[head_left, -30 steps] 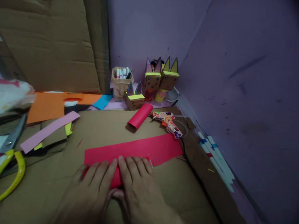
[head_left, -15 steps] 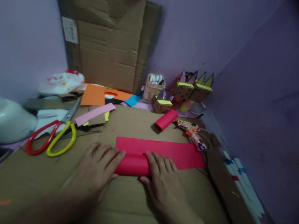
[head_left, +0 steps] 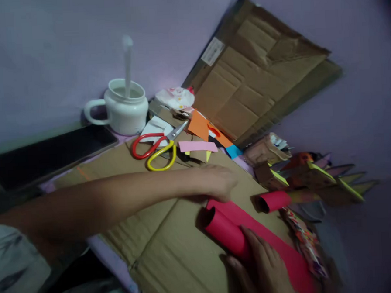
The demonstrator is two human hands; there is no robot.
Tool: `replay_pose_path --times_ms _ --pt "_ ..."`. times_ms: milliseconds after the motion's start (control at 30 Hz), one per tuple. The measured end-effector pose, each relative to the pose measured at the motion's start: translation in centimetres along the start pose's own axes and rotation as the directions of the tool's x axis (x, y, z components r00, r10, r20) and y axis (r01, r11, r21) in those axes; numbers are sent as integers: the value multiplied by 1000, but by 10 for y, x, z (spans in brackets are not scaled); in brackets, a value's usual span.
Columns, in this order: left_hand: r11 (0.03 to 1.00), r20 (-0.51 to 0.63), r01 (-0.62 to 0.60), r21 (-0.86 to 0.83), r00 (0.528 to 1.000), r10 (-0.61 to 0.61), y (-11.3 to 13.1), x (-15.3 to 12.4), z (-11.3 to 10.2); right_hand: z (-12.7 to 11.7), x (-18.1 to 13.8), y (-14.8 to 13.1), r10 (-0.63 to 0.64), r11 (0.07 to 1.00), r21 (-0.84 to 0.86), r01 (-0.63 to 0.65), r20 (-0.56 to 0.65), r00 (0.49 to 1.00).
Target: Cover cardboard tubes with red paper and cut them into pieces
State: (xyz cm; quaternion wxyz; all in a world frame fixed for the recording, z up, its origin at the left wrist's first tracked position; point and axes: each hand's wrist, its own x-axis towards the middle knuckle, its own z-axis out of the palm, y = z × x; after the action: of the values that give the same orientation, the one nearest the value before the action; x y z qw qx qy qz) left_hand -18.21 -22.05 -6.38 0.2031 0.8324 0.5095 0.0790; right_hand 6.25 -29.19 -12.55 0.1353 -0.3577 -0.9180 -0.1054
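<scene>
Gripping the red paper tube (head_left: 226, 233) between the thumb and fingers of my right hand (head_left: 269, 269), I have it over the cardboard sheet (head_left: 174, 246), alongside the flat red paper strip (head_left: 295, 266). My left hand (head_left: 221, 182) blurs near the strip's far end; whether it pinches anything, I cannot tell. Scissors (head_left: 172, 141) lie beyond my left forearm.

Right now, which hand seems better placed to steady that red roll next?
Probably the right hand: its fingers lie over the red roll, thumb at the near side. The left hand is off the roll, by the left end of the red strip.
</scene>
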Motion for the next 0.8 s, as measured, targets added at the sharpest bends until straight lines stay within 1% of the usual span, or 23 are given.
replay_pose_path --times_ms 67,167,300,400,500,567,733,800 --pt "1000 7 -13 3 1000 13 -1 5 5 1 2 7 -39 999 18 38 49 998" --pt "999 4 -35 13 999 35 -3 4 12 0 4 9 -46 998 45 42 96 994" --pt "997 1 -79 11 997 79 -6 5 18 1 7 6 -34 998 63 29 67 997" --pt "996 -8 -87 4 996 87 -8 9 21 5 7 7 -23 997 69 20 48 999" --pt "996 -22 -89 4 996 89 -7 10 23 9 6 10 -76 993 87 76 -7 997" --pt "996 -14 -88 5 996 88 -6 10 22 9 6 11 -78 992 98 80 -27 997" --pt "998 2 -65 -2 998 65 -7 10 21 2 8 2 -34 998 55 32 34 999" --pt "999 -12 -46 -5 999 46 -7 9 20 0 9 -3 10 998 62 -13 43 999"
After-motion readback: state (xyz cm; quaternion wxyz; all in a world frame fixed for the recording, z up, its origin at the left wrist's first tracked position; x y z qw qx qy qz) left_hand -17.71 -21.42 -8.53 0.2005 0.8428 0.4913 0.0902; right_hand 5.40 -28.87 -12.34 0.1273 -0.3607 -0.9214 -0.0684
